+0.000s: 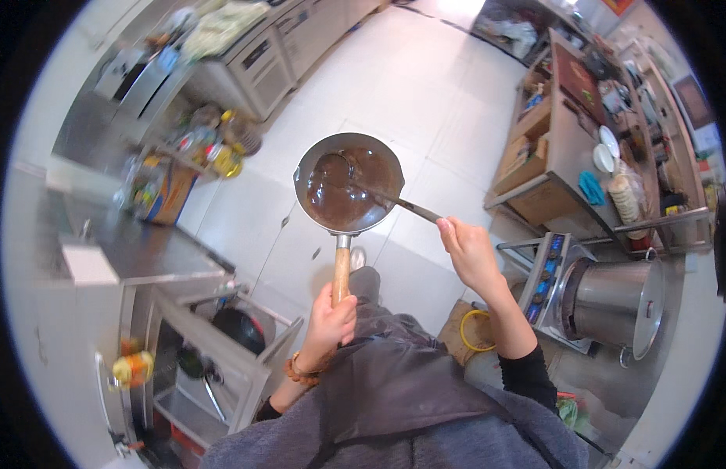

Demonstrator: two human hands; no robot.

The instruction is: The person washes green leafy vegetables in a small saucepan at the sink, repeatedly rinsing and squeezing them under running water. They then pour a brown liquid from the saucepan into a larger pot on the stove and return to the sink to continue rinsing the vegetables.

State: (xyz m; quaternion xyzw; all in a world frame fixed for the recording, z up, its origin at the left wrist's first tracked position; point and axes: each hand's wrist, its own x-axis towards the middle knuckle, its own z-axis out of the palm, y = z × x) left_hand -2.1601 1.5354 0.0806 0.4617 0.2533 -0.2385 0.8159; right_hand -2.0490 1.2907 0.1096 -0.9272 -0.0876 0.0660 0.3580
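My left hand (pixel 330 319) grips the wooden handle of a metal saucepan (pixel 301 202), which is held up over the floor. Brown liquid (pixel 345 205) with a glossy surface fills much of the pan. In my right hand (pixel 469 252) is the end of a long-handled metal ladle (pixel 415 208). The ladle's round bowl lies in the liquid, towards the pan's far left side. A bead bracelet (pixel 301 372) circles my left wrist.
At right, a lidded steel stockpot (pixel 612 299) stands on a stove, near a cluttered worktable (pixel 574 135). At left are a steel counter (pixel 157 252), a metal rack (pixel 251 375) holding pans, and oil bottles (pixel 225 159). A yellow hose (pixel 469 329) lies low beside my right forearm.
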